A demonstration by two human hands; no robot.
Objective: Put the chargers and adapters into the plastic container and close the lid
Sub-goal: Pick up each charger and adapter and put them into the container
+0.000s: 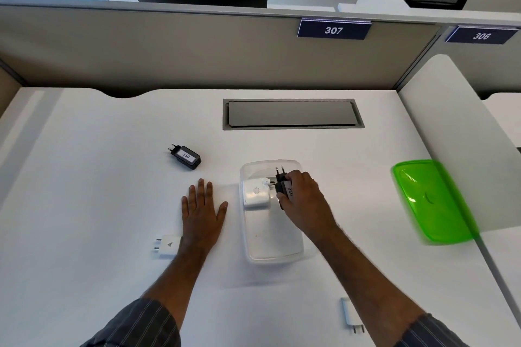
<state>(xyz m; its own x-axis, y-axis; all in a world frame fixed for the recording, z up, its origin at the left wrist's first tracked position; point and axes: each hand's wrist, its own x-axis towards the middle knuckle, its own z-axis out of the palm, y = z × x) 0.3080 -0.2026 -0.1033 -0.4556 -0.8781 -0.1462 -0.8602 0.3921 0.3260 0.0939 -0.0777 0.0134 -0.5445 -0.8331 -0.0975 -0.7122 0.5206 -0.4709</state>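
A clear plastic container (275, 255) sits open in the middle of the white desk. A white square charger (255, 194) lies inside it at the far end. My right hand (303, 200) holds a black charger (283, 182) with a "026" label over the container, prongs pointing away from me. My left hand (204, 213) rests flat on the desk just left of the container, holding nothing. Another black charger (186, 157) lies at the far left. A white adapter (167, 246) lies beside my left wrist. A slim white charger (351, 314) lies near the front edge. The green lid (431, 203) leans at the right.
A grey cable hatch (291, 113) is set into the desk behind the container. A beige partition (169, 51) with number signs 307 and 306 runs along the back. A white side divider (465, 132) stands at the right behind the lid.
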